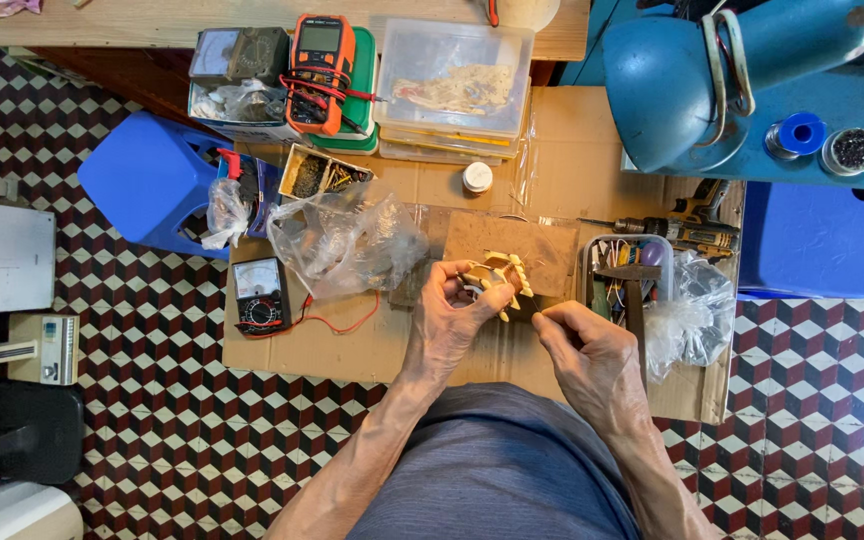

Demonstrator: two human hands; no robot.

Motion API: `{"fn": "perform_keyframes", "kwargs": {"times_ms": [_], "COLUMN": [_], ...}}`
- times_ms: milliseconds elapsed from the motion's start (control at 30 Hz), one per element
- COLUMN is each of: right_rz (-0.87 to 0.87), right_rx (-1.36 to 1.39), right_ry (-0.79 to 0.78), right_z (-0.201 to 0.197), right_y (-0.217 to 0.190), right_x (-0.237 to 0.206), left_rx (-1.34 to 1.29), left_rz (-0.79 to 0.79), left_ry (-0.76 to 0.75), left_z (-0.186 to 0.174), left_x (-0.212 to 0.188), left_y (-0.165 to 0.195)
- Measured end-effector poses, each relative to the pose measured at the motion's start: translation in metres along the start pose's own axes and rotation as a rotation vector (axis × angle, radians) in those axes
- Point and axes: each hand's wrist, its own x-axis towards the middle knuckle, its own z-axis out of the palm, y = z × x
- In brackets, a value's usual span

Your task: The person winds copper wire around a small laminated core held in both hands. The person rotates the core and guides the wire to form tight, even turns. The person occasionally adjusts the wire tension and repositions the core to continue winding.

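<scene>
Two bare hands meet just above the person's lap. The left hand (447,318) grips a small cream-coloured toothed plastic part (501,277) between thumb and fingers, holding it over a brown square board (542,248). The right hand (592,358) is pinched shut just beside the part; whether it holds anything I cannot tell. Both work over a flattened cardboard sheet (572,160) spread on red-and-white checkered floor tiles (152,380). Farther off lie a crumpled clear plastic bag (347,240), a black analogue meter (259,297), an orange multimeter (320,72) and a blue plastic stool (152,180).
</scene>
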Motion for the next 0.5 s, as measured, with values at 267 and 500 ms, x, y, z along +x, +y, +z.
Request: {"fn": "perform_keyframes", "kwargs": {"times_ms": [267, 500], "right_rz": [0.016, 0.064], "right_rx": [0.046, 0.079], "right_ry": [-0.021, -0.02], "right_z": [0.003, 0.004], "right_y": [0.008, 0.011], "right_x": [0.003, 0.005], "left_rx": [-0.272, -0.401], "left_rz": [-0.135, -0.276], "left_ry": [-0.039, -0.085], "left_z": [-0.003, -0.002], "left_x": [0.007, 0.007], "left_y": [-0.007, -0.008]}}
